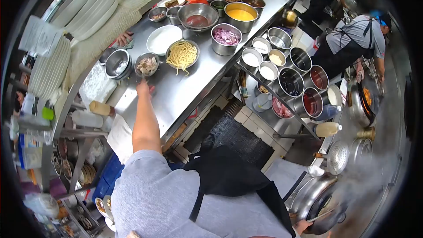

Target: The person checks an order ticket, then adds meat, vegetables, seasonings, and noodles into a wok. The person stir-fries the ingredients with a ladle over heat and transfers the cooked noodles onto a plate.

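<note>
My left hand [143, 89] reaches across the steel counter and grips the near rim of a small metal bowl [146, 65] holding pale pieces that look like sliced meat or seafood. Right of it sits a bowl of thick yellow noodles [183, 55], some strands hanging over the rim. Stacked metal bowls [118, 64] stand just left. At the lower right, my right hand [303, 226] is closed around a long thin-handled utensil [322, 215]. The utensil's far end is inside a steaming wok [328, 220]; steam blurs its contents.
Behind the noodles are a white plate [164, 40], a pot of chopped red onion [225, 39] and a pot of yellow liquid [241, 14]. A co-worker's hand [124, 39] rests across the counter. Sauce pots [291, 81] fill a rack; another person [357, 39] works at a wok.
</note>
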A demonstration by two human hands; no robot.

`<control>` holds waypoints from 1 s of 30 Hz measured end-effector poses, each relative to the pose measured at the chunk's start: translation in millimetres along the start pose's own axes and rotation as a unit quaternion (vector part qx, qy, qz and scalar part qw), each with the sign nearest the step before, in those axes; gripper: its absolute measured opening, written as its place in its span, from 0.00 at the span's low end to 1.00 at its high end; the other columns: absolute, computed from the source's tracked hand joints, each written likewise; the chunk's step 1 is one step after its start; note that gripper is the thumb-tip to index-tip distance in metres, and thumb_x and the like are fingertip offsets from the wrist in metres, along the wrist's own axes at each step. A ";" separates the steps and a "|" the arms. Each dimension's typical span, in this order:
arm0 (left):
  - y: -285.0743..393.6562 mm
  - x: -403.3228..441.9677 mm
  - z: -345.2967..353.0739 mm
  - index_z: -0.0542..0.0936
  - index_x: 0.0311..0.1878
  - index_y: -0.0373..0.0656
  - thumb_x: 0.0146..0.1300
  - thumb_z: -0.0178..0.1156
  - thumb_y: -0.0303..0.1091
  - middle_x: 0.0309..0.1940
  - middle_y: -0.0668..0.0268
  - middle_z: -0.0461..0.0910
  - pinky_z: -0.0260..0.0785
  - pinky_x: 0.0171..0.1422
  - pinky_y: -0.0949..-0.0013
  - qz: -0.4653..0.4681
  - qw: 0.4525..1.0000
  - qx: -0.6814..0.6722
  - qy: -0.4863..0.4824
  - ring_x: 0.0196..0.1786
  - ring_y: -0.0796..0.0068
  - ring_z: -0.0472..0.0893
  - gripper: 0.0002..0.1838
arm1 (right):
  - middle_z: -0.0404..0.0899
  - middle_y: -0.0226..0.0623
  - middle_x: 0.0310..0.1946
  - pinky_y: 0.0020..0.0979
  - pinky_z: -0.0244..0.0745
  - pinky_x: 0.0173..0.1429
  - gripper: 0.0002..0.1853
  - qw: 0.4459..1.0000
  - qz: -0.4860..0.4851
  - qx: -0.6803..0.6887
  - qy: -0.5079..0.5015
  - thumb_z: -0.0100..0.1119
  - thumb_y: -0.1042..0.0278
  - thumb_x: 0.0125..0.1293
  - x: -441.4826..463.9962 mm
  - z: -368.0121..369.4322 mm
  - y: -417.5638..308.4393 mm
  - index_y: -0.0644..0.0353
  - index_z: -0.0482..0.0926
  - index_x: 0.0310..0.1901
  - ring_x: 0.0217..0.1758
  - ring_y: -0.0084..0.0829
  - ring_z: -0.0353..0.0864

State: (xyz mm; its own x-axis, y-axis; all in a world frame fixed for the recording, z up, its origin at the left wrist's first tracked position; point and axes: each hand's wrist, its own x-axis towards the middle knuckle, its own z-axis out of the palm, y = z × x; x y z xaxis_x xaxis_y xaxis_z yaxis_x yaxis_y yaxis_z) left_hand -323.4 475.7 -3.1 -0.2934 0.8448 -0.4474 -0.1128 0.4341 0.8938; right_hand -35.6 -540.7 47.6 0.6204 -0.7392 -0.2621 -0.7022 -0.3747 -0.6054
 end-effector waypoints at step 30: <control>3.1 -45.2 -17.6 0.66 0.48 0.36 0.65 0.54 0.25 0.33 0.53 0.81 0.80 0.28 0.69 0.005 0.979 -0.160 -0.129 0.28 0.63 0.84 0.11 | 0.76 0.49 0.45 0.36 0.69 0.30 0.40 0.998 -0.031 -0.023 0.056 0.49 0.77 0.61 -47.2 10.8 -21.1 0.47 0.51 0.75 0.29 0.39 0.74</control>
State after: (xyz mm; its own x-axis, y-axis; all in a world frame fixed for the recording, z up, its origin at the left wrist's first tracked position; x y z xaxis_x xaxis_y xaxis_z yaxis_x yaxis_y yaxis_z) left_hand -327.1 433.3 20.5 -0.0515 0.9171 -0.3954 -0.4155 0.3403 0.8435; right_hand -46.2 -491.8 64.6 0.6222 -0.7707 -0.1378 -0.6801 -0.4449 -0.5827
